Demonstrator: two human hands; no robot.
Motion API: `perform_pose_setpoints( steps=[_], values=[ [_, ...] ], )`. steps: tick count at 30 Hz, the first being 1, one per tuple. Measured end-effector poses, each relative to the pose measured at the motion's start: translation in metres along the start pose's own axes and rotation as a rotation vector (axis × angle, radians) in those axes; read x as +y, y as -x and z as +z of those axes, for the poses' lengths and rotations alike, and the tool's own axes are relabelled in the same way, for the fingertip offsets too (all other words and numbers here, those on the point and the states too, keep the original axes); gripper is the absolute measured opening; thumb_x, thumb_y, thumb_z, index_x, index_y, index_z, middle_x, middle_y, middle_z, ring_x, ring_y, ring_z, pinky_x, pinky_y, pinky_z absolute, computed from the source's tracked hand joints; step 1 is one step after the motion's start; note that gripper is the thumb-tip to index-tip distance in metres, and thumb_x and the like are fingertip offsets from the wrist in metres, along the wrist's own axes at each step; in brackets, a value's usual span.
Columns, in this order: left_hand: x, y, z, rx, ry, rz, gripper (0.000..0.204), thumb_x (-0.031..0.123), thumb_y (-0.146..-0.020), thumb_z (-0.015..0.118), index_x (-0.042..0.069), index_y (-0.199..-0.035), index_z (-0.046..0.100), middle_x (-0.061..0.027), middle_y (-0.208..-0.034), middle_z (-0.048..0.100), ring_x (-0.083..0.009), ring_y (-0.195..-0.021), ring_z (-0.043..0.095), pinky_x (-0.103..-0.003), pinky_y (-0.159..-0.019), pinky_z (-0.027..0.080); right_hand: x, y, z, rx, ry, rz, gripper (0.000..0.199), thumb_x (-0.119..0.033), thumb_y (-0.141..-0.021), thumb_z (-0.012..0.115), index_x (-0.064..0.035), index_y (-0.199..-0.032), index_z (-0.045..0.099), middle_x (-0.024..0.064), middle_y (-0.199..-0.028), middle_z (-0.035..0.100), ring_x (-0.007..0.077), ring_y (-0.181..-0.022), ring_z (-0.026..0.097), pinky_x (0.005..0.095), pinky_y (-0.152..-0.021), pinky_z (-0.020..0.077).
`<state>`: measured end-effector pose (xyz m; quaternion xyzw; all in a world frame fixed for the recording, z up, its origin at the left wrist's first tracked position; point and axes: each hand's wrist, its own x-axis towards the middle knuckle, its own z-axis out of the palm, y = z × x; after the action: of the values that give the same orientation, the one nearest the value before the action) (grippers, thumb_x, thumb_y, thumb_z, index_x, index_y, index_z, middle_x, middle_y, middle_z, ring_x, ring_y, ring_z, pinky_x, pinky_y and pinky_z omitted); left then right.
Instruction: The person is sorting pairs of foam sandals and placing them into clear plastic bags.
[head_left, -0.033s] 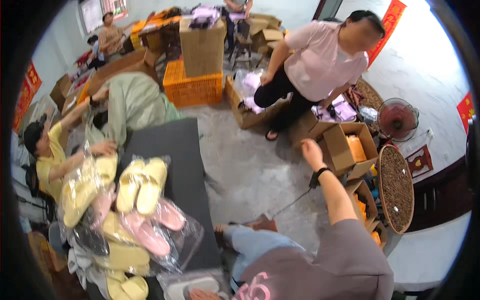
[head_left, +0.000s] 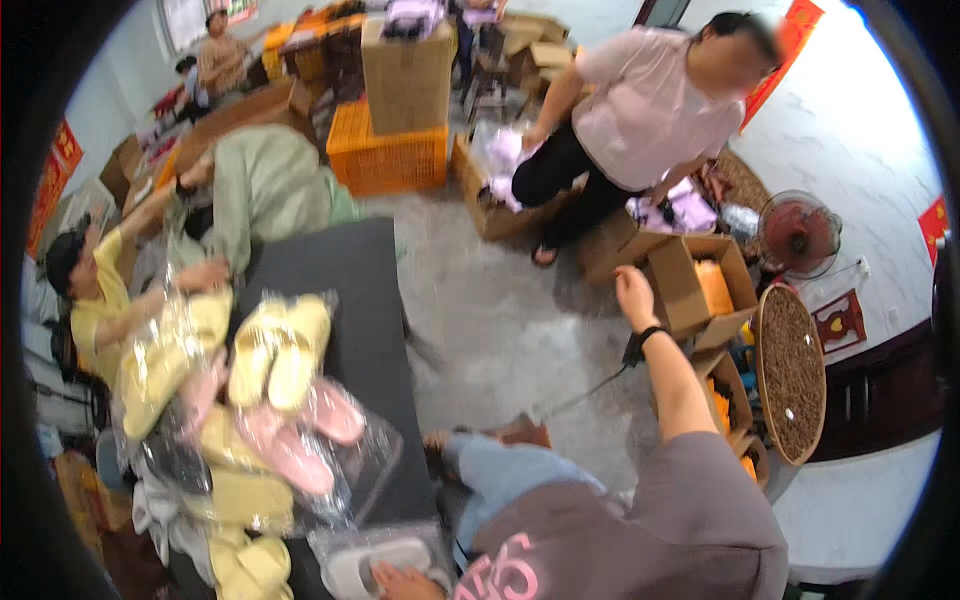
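My left hand (head_left: pixel 405 581) lies with fingers spread on a pair of pale grey slippers (head_left: pixel 375 562) in a clear bag, at the table's near edge. My right arm stretches out over the floor to the right. The right hand (head_left: pixel 636 298) hangs in the air with its fingers curled in and nothing visible in them; a black band (head_left: pixel 643 345) circles that wrist. Left of my left hand, bagged yellow slippers (head_left: pixel 282 352) and pink slippers (head_left: pixel 300 455) lie heaped on the dark table (head_left: pixel 365 290).
Across the table, a co-worker in yellow (head_left: pixel 98 320) handles a pale green sack (head_left: pixel 270 185). A person in a pink top (head_left: pixel 640 120) stands beyond my right hand. Open cartons (head_left: pixel 690 290), a round tray (head_left: pixel 790 375) and a fan (head_left: pixel 798 235) line the right side. An orange crate (head_left: pixel 388 160) stands behind.
More of my left hand shows now, resting on the grey slippers. My right hand is slightly farther right and higher in the picture. The whole view has shifted a little.
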<state>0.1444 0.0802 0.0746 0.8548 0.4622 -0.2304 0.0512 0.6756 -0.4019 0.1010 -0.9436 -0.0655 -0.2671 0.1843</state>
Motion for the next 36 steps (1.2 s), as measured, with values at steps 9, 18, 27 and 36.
perform_pose_setpoints(
  steps=[9,18,27,36],
  values=[
    [-0.026,-0.014,0.083,0.484,0.045,0.158,0.056,0.040,-0.101,0.032,0.009,-0.147,0.042,-0.0175,-0.152,0.038,-0.0361,-0.139,0.035,-0.063,-0.110,0.018,0.044,0.190,0.039,-0.386,-0.250,0.700,0.023,-0.017,-0.096,0.053,-0.0067,-0.112,0.065,0.0133,-0.100,0.070,0.0288,-0.094,0.068,0.0381,-0.082,0.0517],
    [-0.030,-0.014,0.082,0.484,0.088,0.163,0.056,0.037,-0.101,0.036,0.008,-0.147,0.041,-0.0173,-0.153,0.037,-0.0343,-0.141,0.032,-0.060,-0.114,0.012,-0.027,0.158,0.005,-0.749,-0.186,0.146,0.024,-0.020,-0.094,0.053,-0.0076,-0.110,0.066,0.0149,-0.106,0.068,0.0351,-0.101,0.063,0.0428,-0.084,0.0506],
    [-0.029,-0.008,0.081,0.477,0.105,0.149,0.057,0.030,-0.097,0.040,0.009,-0.149,0.038,-0.0166,-0.154,0.035,-0.0356,-0.143,0.030,-0.060,-0.115,0.009,-0.122,0.134,0.023,-1.236,-0.909,0.754,0.032,-0.029,-0.100,0.053,-0.0069,-0.120,0.063,0.0067,-0.103,0.070,0.0202,-0.095,0.065,0.0350,-0.085,0.0502],
    [-0.024,-0.005,0.075,0.434,0.208,0.120,0.057,0.034,-0.098,0.036,0.010,-0.149,0.038,-0.0186,-0.154,0.034,-0.0379,-0.143,0.029,-0.062,-0.114,0.007,-0.205,0.112,0.136,-1.066,-1.343,1.347,0.024,-0.024,-0.099,0.055,-0.0111,-0.117,0.063,0.0042,-0.099,0.065,0.0154,-0.090,0.062,0.0288,-0.076,0.0491]
  ],
)
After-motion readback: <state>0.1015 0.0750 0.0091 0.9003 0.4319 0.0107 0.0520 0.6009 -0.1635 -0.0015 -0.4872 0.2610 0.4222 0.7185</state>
